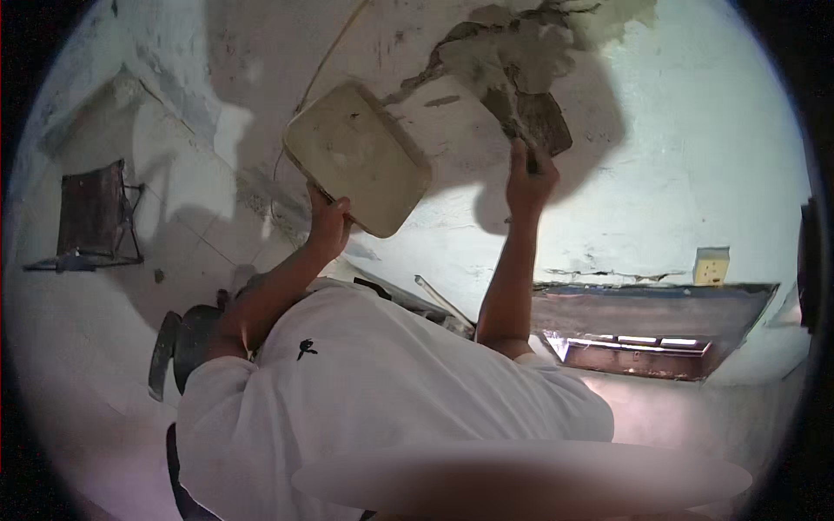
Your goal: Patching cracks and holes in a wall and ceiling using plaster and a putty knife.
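Observation:
My left hand [328, 224] grips the lower edge of a pale beige, rounded rectangular tub [352, 152], thumb over its rim; I cannot tell whether anything is inside it. To the right, my right hand [532, 181] is raised and closed around the handle of a trowel [549, 122] with a dark, flat, smeared blade. The trowel lies against or very near the white wall [660, 165], just below a rough patch of wet-looking grey plaster [512, 56]. A jagged dark crack runs from the patch down toward the tub.
A brown folding chair [91, 208] stands at the far left on the tiled floor [204, 239]. A thin cable [334, 48] runs down the wall behind the tub. At the right are a recessed window [638, 347] and a small yellowish box [711, 266] above it.

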{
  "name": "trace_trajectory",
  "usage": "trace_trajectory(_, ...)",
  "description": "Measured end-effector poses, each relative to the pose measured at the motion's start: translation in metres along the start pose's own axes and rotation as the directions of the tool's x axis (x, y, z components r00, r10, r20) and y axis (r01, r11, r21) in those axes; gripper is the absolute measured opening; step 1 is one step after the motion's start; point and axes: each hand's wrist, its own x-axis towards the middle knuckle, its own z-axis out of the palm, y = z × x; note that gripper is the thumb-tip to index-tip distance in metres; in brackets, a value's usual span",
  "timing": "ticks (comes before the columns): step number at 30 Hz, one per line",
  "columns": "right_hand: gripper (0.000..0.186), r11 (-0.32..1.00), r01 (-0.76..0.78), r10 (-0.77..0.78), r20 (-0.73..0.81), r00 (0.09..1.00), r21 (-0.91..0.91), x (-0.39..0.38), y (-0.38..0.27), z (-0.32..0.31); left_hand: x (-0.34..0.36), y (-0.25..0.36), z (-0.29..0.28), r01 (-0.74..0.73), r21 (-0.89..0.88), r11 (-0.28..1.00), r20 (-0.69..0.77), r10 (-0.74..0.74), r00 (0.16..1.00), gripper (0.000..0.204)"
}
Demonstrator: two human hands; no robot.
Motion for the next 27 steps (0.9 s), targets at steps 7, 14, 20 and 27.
trace_trajectory(7, 0.024, 1.000, -0.022, 0.021, 0.125, 0.992, 0.007, 0.040, -0.029, -0.066, 0.002, -0.006, -0.002, 0.022, 0.029, 0.999, -0.021, -0.021, 1.000, 0.090)
trace_trajectory(14, 0.028, 0.982, 0.163, -0.099, 0.474, 0.875, -0.096, 0.095, -0.067, -0.070, -0.004, 0.002, 0.015, -0.094, 0.003, 0.996, -0.046, 0.094, 0.994, 0.065)
trace_trajectory(20, 0.025, 0.779, 0.534, -0.280, 0.579, 0.766, -0.329, 0.126, -0.092, -0.078, 0.000, -0.005, 0.013, -0.057, 0.035, 0.998, -0.056, 0.059, 0.997, 0.066)
trace_trajectory(27, 0.019, 0.755, 0.548, -0.361, 0.471, 0.805, -0.359, 0.117, -0.123, -0.090, -0.005, 0.003, 0.016, -0.024, 0.055, 0.998, -0.080, 0.028, 0.996, 0.066)
